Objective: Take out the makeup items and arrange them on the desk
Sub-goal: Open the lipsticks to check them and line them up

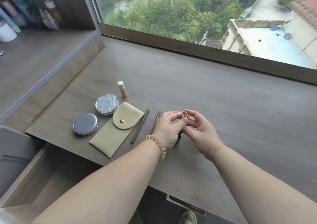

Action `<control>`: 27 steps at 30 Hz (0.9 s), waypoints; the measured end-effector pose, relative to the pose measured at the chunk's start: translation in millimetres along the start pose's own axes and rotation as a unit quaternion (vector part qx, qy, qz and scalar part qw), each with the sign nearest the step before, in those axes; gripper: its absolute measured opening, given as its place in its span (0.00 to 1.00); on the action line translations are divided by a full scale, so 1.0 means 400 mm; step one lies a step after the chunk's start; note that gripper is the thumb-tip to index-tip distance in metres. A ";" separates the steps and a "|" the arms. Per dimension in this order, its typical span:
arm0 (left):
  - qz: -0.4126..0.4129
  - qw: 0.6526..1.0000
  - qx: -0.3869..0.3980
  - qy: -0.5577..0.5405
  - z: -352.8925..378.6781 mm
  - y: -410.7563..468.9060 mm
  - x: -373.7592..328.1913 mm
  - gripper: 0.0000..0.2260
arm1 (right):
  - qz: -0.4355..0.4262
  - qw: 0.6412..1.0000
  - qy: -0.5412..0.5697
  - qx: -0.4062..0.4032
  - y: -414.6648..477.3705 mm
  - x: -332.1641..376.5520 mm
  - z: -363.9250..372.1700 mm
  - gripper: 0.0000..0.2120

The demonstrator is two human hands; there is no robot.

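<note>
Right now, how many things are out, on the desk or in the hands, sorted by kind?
Round compacts: 2
Thin pencils: 2
Pink tube: 1
Lipstick: 1
Beige pouch: 1
Total: 7

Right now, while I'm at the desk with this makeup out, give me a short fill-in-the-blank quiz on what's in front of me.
1. The uncapped lipstick, held between the left hand and the right hand, has a ____ tip.
2. The patterned compact and the grey compact both lie to the ____ of the beige pouch.
3. The pink tube with the white cap stands ____ on the desk.

Missing words: red; left; upright.
</note>
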State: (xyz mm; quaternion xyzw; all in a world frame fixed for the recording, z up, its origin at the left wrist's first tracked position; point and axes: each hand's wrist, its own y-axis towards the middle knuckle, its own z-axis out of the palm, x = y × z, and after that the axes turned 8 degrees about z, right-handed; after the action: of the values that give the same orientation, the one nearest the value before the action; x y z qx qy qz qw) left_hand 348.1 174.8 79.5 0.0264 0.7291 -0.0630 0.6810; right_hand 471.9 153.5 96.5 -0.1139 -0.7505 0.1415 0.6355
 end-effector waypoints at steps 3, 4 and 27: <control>0.000 1.000 0.023 0.007 -0.006 -0.001 0.000 0.23 | 0.005 0.999 0.003 0.037 0.001 -0.001 -0.013 0.21; -0.002 1.000 0.021 0.011 -0.006 -0.001 0.003 0.25 | 0.001 0.999 -0.022 0.034 0.001 0.000 -0.013 0.21; 0.008 0.979 -0.073 0.189 -0.091 0.021 -0.033 0.15 | -0.072 0.956 -0.206 -0.194 0.043 -0.071 -0.007 0.24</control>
State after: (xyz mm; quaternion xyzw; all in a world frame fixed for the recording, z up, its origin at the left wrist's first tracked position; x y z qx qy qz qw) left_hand 314.0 188.4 94.6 -0.0063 0.8470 0.0025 0.5315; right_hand 479.3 159.8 64.7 -0.1490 -0.8843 -0.0331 0.4413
